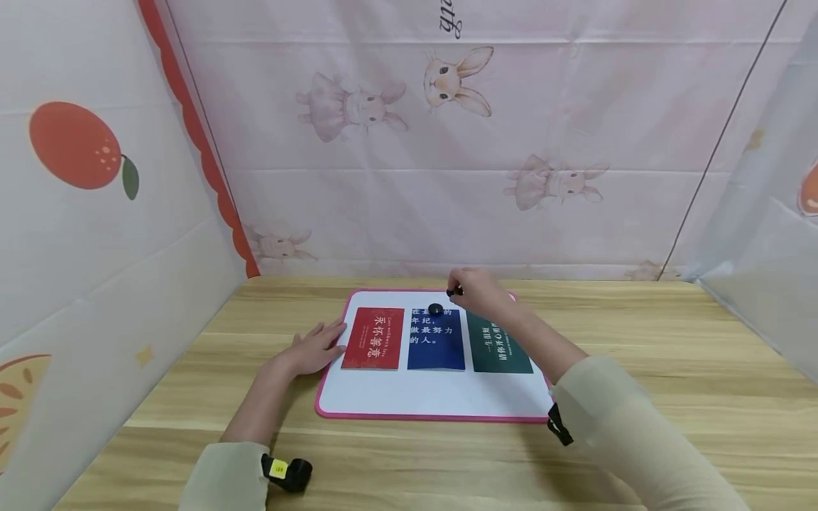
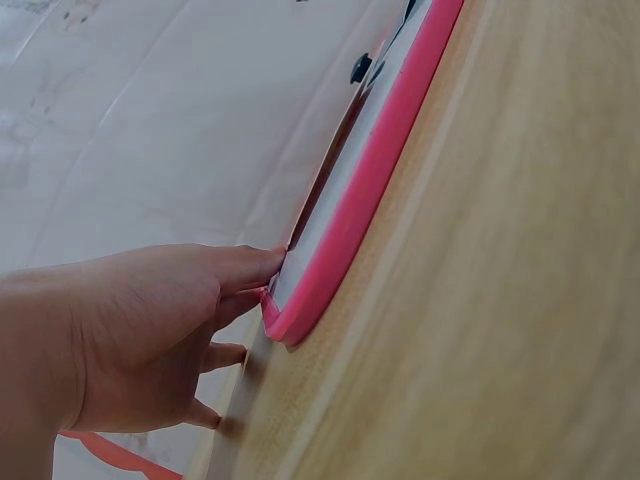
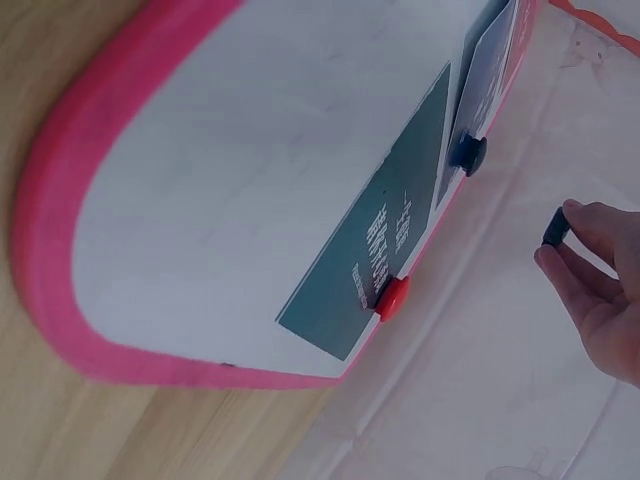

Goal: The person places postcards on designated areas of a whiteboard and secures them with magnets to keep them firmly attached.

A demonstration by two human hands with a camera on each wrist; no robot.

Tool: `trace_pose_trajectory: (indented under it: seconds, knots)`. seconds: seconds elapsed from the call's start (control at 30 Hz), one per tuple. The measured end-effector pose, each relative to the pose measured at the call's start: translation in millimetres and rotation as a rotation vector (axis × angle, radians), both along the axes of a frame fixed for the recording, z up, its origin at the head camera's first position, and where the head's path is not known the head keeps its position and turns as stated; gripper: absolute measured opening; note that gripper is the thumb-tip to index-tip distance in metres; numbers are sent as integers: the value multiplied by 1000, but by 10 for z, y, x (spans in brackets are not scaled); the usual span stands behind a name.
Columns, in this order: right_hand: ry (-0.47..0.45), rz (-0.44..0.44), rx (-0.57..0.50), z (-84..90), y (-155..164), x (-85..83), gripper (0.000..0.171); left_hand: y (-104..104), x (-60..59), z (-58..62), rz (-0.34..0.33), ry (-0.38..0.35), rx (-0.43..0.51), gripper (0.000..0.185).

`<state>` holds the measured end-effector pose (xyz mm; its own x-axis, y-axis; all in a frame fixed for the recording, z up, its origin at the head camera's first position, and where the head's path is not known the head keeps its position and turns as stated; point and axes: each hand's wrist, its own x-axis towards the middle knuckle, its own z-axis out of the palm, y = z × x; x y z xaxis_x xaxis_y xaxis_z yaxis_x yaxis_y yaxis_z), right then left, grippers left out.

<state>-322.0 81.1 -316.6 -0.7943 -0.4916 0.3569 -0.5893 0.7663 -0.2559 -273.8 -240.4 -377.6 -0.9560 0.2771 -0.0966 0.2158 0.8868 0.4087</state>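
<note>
My right hand (image 1: pixel 476 292) pinches a small black magnet (image 3: pixel 556 227) between thumb and fingertips, raised above the top edge of a pink-framed whiteboard (image 1: pixel 396 394). Three cards lie side by side on the board: a red card (image 1: pixel 373 338), a blue card (image 1: pixel 437 351) and a green card (image 1: pixel 501 355), all with white print. A black round magnet (image 1: pixel 435 309) sits at the blue card's top edge. In the right wrist view a red magnet (image 3: pixel 394 298) is at the green card's edge. My left hand (image 1: pixel 313 350) touches the board's left edge with extended fingers.
The board lies on a wood-grain table (image 1: pixel 409 461). A rabbit-print curtain (image 1: pixel 383 213) hangs behind the table. Fruit-print sheeting (image 1: pixel 128 284) borders it on the left, and more sheeting stands on the right. Each wrist wears a black camera strap (image 1: pixel 287 472).
</note>
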Motion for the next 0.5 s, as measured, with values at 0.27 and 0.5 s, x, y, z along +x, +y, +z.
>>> trace_pose_trajectory:
  seconds: [0.27, 0.5]
  knots:
    - [-23, 51, 3, -5, -54, -169, 10, 49, -70, -7, 34, -6, 17, 60]
    - [-75, 52, 1, 2, -121, -312, 10, 119, -122, 19, 50, -12, 11, 60]
